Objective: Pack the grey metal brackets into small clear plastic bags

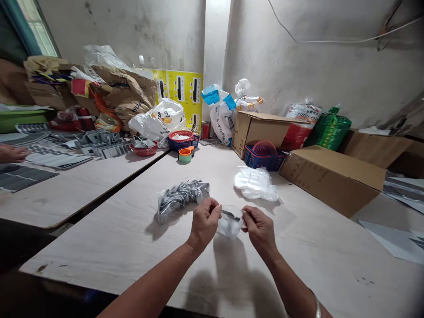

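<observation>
At lower centre of the frame, above the pale plywood desk (318, 260), the left hand (205, 221) and right hand (260, 232) pinch a small clear plastic bag (230, 225) and a dark metal piece (230, 214) at its mouth; a steady, even pinch keeps the thin film from slipping. A bagged bundle of grey pieces (181, 198) lies just left.

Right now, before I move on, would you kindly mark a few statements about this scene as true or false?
1. The left hand and right hand hold a clear plastic bag between them. True.
2. The bundle of grey parts in clear plastic lies to the right of the right hand. False: it lies to the left of the left hand.
3. A blue basket stands between two cardboard boxes. True.
4. Another person's hand shows at the far left. True.
5. The wall behind is tiled. False: it is bare, stained plaster.
</observation>
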A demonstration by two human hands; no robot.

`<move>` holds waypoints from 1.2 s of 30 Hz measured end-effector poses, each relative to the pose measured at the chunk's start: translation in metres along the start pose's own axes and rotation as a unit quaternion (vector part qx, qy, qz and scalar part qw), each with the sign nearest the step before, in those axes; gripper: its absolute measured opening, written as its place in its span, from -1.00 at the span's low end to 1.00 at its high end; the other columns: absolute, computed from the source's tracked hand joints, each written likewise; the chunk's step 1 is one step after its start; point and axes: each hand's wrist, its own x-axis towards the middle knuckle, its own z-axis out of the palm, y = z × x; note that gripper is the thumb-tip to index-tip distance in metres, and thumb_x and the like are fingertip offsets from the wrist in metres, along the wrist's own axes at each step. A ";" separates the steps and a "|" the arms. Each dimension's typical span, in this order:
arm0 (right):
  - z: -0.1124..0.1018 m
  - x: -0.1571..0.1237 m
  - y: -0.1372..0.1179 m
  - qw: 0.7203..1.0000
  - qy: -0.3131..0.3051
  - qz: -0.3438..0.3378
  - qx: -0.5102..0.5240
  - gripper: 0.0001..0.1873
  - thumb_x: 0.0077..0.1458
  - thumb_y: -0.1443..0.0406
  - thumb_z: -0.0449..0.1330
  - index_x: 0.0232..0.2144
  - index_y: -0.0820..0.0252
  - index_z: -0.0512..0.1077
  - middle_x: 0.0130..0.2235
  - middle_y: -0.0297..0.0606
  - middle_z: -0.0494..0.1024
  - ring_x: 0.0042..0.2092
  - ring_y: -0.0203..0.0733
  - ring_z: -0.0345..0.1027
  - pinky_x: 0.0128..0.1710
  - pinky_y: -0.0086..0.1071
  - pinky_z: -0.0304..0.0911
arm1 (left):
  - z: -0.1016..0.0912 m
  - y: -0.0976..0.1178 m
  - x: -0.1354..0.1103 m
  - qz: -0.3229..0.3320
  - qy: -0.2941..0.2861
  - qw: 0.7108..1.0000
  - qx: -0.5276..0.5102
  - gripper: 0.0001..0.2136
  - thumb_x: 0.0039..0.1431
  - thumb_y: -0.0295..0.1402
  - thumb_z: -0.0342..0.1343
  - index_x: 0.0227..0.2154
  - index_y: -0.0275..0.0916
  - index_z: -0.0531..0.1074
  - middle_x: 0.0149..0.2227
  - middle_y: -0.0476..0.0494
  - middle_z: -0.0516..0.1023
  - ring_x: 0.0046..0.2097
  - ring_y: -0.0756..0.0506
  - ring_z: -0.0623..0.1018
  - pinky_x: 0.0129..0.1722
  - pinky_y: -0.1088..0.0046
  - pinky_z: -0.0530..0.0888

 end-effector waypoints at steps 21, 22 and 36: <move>0.003 -0.049 0.027 0.958 -0.094 -0.218 -0.163 -0.67 0.14 0.45 -0.01 -0.09 0.10 0.36 -0.21 -0.18 0.31 -0.20 -0.26 0.29 -0.26 -0.39 0.30 | 0.009 -0.008 -0.029 -0.149 -0.084 0.974 -0.148 -0.85 -0.01 -0.31 0.10 -0.53 -0.30 0.33 -0.58 0.01 0.42 -0.67 0.10 0.31 -0.74 0.63 0.18; 0.003 -0.051 0.028 0.948 -0.089 -0.241 -0.189 -0.67 0.14 0.46 -0.03 -0.10 0.10 0.37 -0.22 -0.18 0.32 -0.21 -0.27 0.29 -0.28 -0.41 0.28 | 0.010 -0.010 -0.034 -0.141 -0.097 0.976 -0.135 -0.85 0.00 -0.32 0.09 -0.53 -0.30 0.34 -0.58 0.01 0.41 -0.66 0.10 0.31 -0.72 0.61 0.20; 0.011 -0.046 0.018 0.836 -0.152 -0.359 -0.386 -0.75 0.15 0.43 0.00 -0.17 0.13 0.39 -0.28 -0.21 0.45 -0.28 -0.22 0.24 -0.29 -0.29 0.09 | 0.000 -0.045 -0.060 -0.002 -0.061 0.997 0.048 -0.90 0.01 -0.43 0.07 -0.49 -0.22 0.48 -0.17 -0.18 0.35 -0.10 -0.12 0.40 -0.18 0.39 0.41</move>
